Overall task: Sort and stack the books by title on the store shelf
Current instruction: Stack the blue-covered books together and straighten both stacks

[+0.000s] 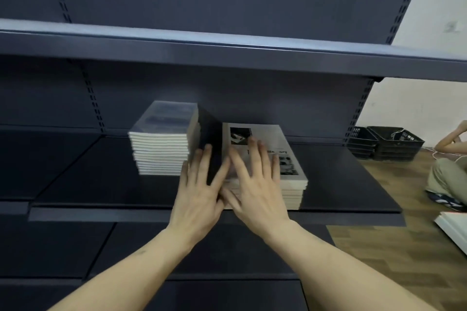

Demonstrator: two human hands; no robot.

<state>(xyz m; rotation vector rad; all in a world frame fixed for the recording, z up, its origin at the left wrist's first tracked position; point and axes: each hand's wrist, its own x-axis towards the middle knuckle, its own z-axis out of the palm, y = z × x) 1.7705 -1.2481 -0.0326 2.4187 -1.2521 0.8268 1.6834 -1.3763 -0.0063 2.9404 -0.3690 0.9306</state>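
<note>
Squaring step, we judge: on the middle shelf (pixel 353 184) our left hand (pixel 199 197) lies flat, fingers straight, against the taller pile (pixel 161 144), right hand (pixel 257 184) spread flat on the lower pile (pixel 290 179); next, align edges.
</note>
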